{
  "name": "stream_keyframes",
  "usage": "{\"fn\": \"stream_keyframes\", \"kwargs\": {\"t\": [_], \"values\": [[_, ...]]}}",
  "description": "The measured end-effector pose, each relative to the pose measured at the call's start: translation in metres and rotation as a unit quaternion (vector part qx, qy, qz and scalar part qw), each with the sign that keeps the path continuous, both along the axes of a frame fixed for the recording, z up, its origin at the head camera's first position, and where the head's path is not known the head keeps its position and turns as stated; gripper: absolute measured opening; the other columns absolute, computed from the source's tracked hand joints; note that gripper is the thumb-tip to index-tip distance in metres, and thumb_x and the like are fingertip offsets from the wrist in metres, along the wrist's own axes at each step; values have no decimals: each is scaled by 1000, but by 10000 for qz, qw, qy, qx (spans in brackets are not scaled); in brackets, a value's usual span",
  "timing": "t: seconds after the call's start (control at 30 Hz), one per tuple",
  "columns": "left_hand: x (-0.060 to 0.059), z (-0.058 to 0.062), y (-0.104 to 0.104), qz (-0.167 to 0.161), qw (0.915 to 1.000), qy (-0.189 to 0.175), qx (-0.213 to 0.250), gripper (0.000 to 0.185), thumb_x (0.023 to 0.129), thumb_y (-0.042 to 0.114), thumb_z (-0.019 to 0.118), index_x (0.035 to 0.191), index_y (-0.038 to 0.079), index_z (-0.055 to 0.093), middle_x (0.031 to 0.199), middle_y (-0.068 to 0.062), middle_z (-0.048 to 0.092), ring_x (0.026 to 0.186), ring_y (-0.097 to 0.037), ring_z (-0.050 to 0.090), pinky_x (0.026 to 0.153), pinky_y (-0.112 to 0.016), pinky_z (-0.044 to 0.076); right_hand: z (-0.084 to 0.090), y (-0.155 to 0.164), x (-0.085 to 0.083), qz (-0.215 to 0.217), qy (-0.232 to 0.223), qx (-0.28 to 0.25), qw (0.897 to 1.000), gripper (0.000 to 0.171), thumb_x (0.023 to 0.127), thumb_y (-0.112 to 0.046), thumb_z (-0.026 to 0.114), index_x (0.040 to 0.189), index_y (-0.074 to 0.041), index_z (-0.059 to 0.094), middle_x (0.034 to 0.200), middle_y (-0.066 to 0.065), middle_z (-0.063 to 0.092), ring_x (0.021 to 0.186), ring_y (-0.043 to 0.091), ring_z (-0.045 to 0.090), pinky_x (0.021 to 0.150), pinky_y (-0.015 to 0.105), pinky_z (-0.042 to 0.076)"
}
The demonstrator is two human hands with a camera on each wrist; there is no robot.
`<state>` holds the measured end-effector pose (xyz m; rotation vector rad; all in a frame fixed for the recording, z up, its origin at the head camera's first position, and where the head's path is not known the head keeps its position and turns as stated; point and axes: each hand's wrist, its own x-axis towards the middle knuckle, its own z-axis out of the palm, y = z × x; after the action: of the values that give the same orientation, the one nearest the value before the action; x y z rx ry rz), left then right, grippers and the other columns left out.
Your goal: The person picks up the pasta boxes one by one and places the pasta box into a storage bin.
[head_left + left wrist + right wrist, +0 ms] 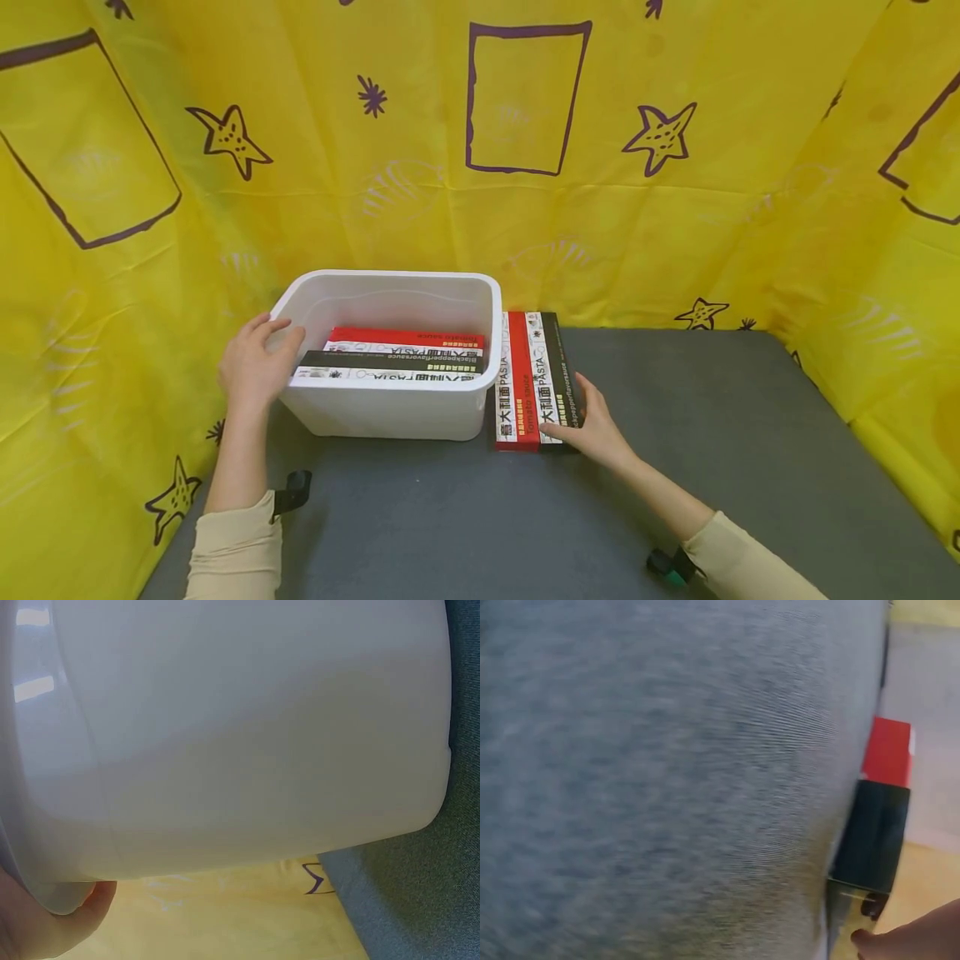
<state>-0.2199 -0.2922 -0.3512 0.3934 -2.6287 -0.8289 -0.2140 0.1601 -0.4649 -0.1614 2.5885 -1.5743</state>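
Observation:
A white plastic bin (390, 412) stands on the grey table and holds several flat pasta boxes (397, 354), red and black, on edge. My left hand (258, 358) grips the bin's left rim, fingers over the top; in the left wrist view a fingertip (45, 930) presses under the rim of the bin (225, 735). To the right of the bin lie a red pasta box (517, 383) and a black pasta box (557, 358) side by side. My right hand (585, 417) holds the black box's near end, thumb on top, fingers along its right side. The right wrist view shows the black box (870, 836), the red box (889, 754) and a fingertip (915, 937).
The grey table (675, 467) stretches to the right and front of the boxes. A yellow cloth with purple stars (525, 167) walls it in at the back and on both sides, close behind the bin.

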Motion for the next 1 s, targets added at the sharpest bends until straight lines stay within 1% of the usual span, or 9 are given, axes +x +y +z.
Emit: {"fn": "stream_keyframes", "kwargs": {"t": [0.2,0.37,0.53,0.8,0.9,1.0], "values": [[0,0,-1,4,10000,15,-23,56,97,45,44,134,6,58,152,-16,39,134,-47,33,103,-66,24,-13,-2,-2,42,-66,190,9998,113,74,-32,84,154,-2,10,153,25,18,132,37,32,106,54,31],[0,0,-1,3,10000,26,-53,55,97,45,44,134,7,58,152,-16,39,135,-47,34,102,-65,25,-20,-3,-6,112,-123,270,9995,116,72,-32,85,153,1,8,152,27,19,130,37,33,105,53,31],[0,-1,0,-13,10000,43,-54,55,97,44,44,134,6,58,151,-17,39,134,-47,34,103,-65,24,-24,-3,-9,115,-139,277,9995,117,71,-31,86,153,2,8,151,27,21,128,37,34,105,52,32],[0,-1,0,-28,10000,33,-34,56,97,44,44,134,6,58,151,-17,39,134,-48,33,103,-65,24,-26,-2,-12,213,-158,129,9996,121,68,-28,88,152,4,7,151,28,23,130,37,32,107,52,29],[0,-1,0,-30,10000,26,-7,57,97,45,43,134,5,58,151,-17,38,134,-48,33,104,-65,24,-27,-1,-13,266,-58,128,9995,120,67,-27,88,152,4,9,147,27,28,127,36,35,106,50,30],[0,0,0,-40,10000,37,15,57,97,45,43,134,5,58,151,-18,38,134,-48,33,104,-64,24,-28,-2,-14,396,221,142,9989,116,65,-26,90,150,4,16,137,24,40,120,34,41,102,48,34]]}}
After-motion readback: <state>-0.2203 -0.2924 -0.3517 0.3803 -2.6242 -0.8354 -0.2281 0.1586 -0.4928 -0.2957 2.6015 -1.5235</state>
